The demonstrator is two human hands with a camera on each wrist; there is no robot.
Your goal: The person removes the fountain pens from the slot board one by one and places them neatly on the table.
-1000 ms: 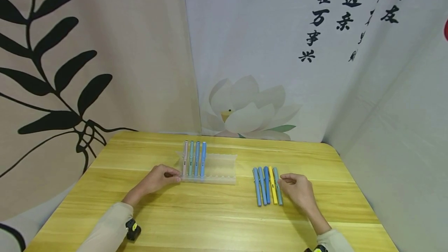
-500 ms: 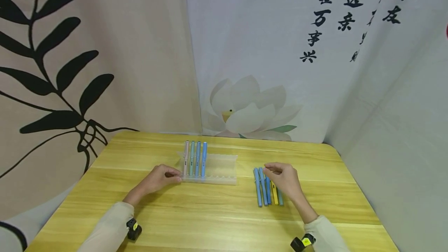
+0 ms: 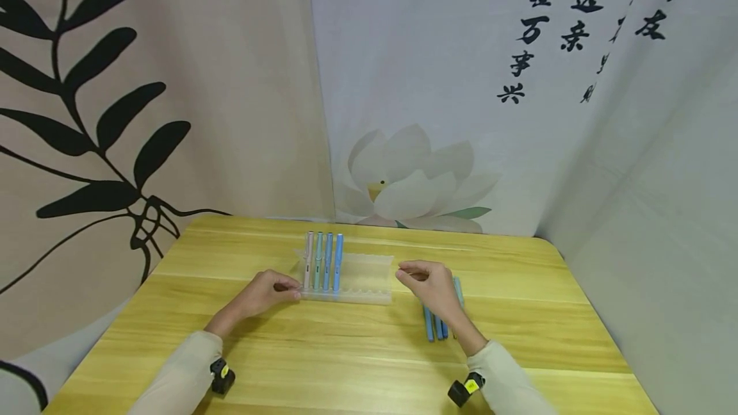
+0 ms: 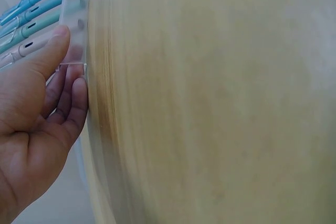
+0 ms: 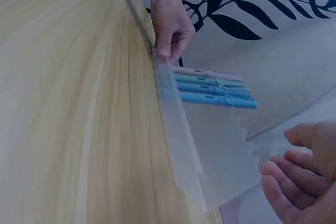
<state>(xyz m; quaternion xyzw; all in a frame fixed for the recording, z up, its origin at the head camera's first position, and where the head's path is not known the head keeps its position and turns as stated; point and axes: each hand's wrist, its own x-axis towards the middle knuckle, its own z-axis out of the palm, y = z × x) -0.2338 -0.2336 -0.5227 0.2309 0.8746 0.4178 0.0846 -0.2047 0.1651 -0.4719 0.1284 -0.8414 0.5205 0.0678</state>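
On the far left I see my left hand [image 3: 262, 296] resting on the yellow wooden table [image 3: 357, 364]. Its thumb and fingers pinch the near left corner of the clear pen tray [image 3: 369, 280] — the left wrist view shows the thumb on top of the tray edge and the fingers under it.

The tray lies flat near the middle of the table. Four pens lie side by side in its left end: a pink pen [image 3: 308, 260] right by my thumb, then a green pen [image 3: 318, 261], then two blue pens [image 3: 333, 261]. The right part of the tray shows only its little wavy slots.

Next comes my right hand [image 3: 429, 284]. It floats just past the right end of the tray, not touching it. The fingers are loosely bent and apart, and I see nothing in them in the right wrist view.

Under and just behind that hand lies a bunch of loose pens [image 3: 436, 326] on the table — blue ones stick out near the wrist, and a pale teal one [image 3: 458, 287] peeks out on the right.
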